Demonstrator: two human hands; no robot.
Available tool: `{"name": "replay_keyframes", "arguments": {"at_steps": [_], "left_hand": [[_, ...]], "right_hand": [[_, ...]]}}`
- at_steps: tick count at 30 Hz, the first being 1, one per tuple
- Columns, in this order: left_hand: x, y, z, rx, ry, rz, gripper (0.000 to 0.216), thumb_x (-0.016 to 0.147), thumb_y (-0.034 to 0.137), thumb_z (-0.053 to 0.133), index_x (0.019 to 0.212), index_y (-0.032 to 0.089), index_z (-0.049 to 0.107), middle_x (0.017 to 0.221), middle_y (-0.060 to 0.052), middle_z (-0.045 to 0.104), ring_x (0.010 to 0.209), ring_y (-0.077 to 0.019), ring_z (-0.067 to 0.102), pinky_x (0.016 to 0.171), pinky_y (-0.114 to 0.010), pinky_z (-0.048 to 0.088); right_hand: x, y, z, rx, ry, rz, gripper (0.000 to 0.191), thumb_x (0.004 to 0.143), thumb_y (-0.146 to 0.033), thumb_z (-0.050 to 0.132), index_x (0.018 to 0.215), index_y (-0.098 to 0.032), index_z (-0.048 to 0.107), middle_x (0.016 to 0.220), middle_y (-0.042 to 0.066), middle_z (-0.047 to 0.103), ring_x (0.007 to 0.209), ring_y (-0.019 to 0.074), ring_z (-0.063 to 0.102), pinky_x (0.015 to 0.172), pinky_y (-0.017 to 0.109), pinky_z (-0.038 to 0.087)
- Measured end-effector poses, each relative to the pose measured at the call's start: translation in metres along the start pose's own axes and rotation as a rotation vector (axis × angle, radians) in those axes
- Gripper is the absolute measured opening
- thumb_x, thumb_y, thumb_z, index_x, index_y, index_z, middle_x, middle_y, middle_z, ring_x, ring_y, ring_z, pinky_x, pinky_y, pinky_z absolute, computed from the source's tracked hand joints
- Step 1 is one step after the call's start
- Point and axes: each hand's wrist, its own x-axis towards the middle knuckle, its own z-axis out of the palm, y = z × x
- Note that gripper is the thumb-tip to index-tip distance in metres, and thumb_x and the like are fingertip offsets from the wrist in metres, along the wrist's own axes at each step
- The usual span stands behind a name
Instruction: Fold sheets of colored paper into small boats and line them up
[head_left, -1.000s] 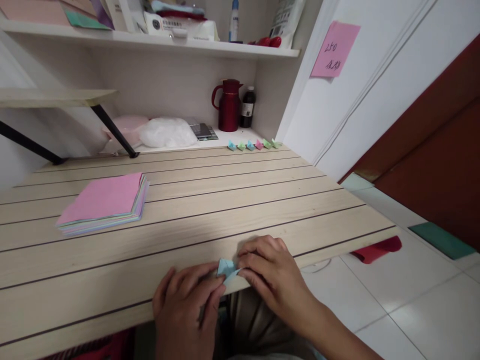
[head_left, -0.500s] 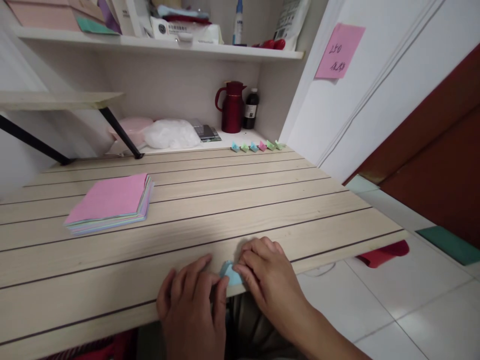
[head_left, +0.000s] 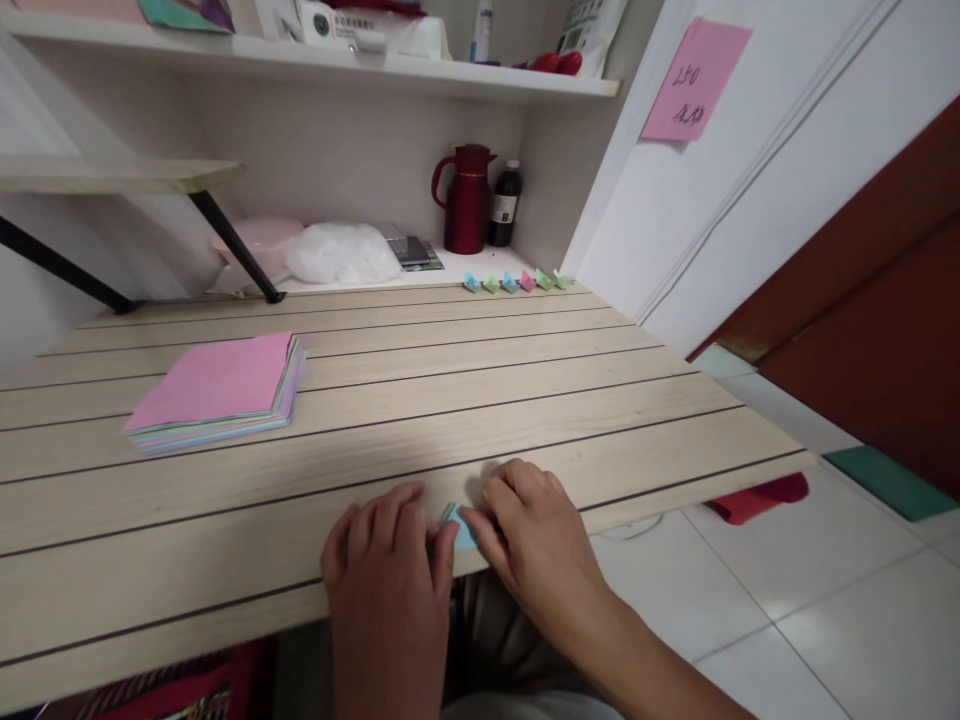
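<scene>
A small piece of folded light-blue paper (head_left: 463, 534) lies at the front edge of the wooden table, between my two hands. My left hand (head_left: 394, 550) is closed, its thumb and forefinger pinching the left side of the paper. From the other side my right hand (head_left: 529, 525) presses its thumb on the paper, with the fingers curled in. Part of the paper is hidden behind the fingers. Along the far edge of the table stands a row of several small folded paper figures (head_left: 510, 283) in blue, green and pink.
A stack of coloured square paper (head_left: 217, 385), pink on top, lies on the left of the table (head_left: 480, 390). Behind the table are a red thermos jug (head_left: 466, 205), a dark bottle (head_left: 505, 205) and a white plastic bag (head_left: 343, 253). A small raised shelf (head_left: 112, 177) stands at left.
The blue paper looks narrower and more folded between my fingers. My left fingers have drawn closer together, and my right thumb has shifted onto the paper. The camera view has tilted slightly downward.
</scene>
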Motion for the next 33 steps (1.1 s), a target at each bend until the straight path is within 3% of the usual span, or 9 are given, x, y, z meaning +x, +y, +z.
{"name": "replay_keyframes", "arguments": {"at_steps": [6,10,14,16,18,21,24,28,33], "left_hand": [[0.007,-0.02,-0.011,0.048,-0.055,-0.055,0.015,0.088,0.036,0.057,0.08,0.023,0.058,0.117,-0.008,0.068,0.103,-0.0312,0.059,0.092,-0.051,0.041],[0.001,-0.039,-0.024,0.161,0.058,-0.161,0.022,0.093,0.026,0.046,0.108,0.018,0.059,0.109,-0.014,0.071,0.1,-0.0309,0.063,0.099,-0.056,0.038],[-0.016,-0.034,-0.015,0.153,0.201,0.165,0.053,0.088,0.021,0.055,0.14,0.013,0.043,0.129,-0.015,0.065,0.124,-0.0306,0.053,0.113,-0.055,0.024],[-0.024,-0.026,-0.006,0.145,0.143,0.365,0.055,0.086,0.021,0.059,0.139,0.021,0.048,0.133,-0.006,0.064,0.127,-0.0286,0.05,0.118,-0.057,0.009],[-0.029,-0.02,0.001,0.145,0.076,0.431,0.05,0.087,0.017,0.054,0.136,0.027,0.052,0.138,0.0,0.06,0.127,-0.0255,0.051,0.119,-0.058,-0.001],[-0.033,-0.014,0.004,0.144,-0.022,0.349,0.058,0.086,0.008,0.04,0.137,0.031,0.052,0.144,0.003,0.052,0.133,-0.0225,0.046,0.118,-0.059,-0.004],[-0.036,-0.008,0.001,0.163,-0.085,0.28,0.062,0.083,0.007,0.036,0.139,0.031,0.051,0.147,0.004,0.049,0.14,-0.0223,0.038,0.118,-0.059,-0.004],[-0.037,0.0,-0.001,0.201,-0.123,0.255,0.064,0.08,0.007,0.037,0.139,0.026,0.051,0.148,0.003,0.046,0.14,-0.0226,0.037,0.119,-0.056,-0.004],[-0.04,0.004,0.002,0.215,-0.124,0.214,0.062,0.083,0.009,0.034,0.14,0.028,0.05,0.147,0.001,0.048,0.138,-0.0231,0.041,0.119,-0.058,0.003]], "right_hand": [[0.002,0.0,-0.002,0.027,-0.056,0.008,0.015,0.091,-0.031,0.061,0.08,-0.02,0.058,0.084,0.004,0.058,0.076,0.0218,0.051,0.07,0.035,0.038],[0.003,0.0,-0.003,0.034,-0.066,0.018,0.014,0.089,-0.027,0.063,0.078,-0.021,0.057,0.084,0.004,0.058,0.077,0.0217,0.052,0.071,0.035,0.038],[0.004,-0.002,-0.002,0.009,-0.06,0.003,0.012,0.09,-0.028,0.062,0.08,-0.021,0.058,0.085,0.004,0.059,0.077,0.0222,0.053,0.071,0.036,0.039],[0.005,-0.002,-0.002,-0.01,-0.06,-0.01,0.011,0.09,-0.027,0.061,0.081,-0.021,0.058,0.084,0.004,0.059,0.078,0.0228,0.054,0.07,0.036,0.039],[0.006,-0.001,-0.003,-0.013,-0.065,-0.015,0.011,0.09,-0.026,0.06,0.08,-0.021,0.058,0.083,0.004,0.059,0.077,0.0232,0.054,0.069,0.036,0.04],[0.004,0.003,-0.009,0.057,-0.078,-0.032,0.011,0.093,-0.023,0.054,0.085,-0.02,0.061,0.087,0.006,0.062,0.079,0.0232,0.056,0.07,0.037,0.043],[-0.007,0.006,-0.017,0.135,-0.049,-0.079,0.027,0.096,-0.016,0.042,0.117,-0.02,0.059,0.113,0.01,0.064,0.1,0.0245,0.057,0.083,0.039,0.045],[-0.035,0.007,-0.015,-0.014,-0.078,-0.309,0.058,0.094,-0.025,0.051,0.149,-0.016,0.033,0.152,0.008,0.042,0.139,0.0323,0.031,0.11,0.052,0.025],[-0.061,0.014,-0.001,-0.15,-0.075,-0.325,0.064,0.09,-0.009,0.048,0.151,-0.019,0.031,0.158,0.0,0.032,0.146,0.031,0.02,0.117,0.057,0.006]]}}
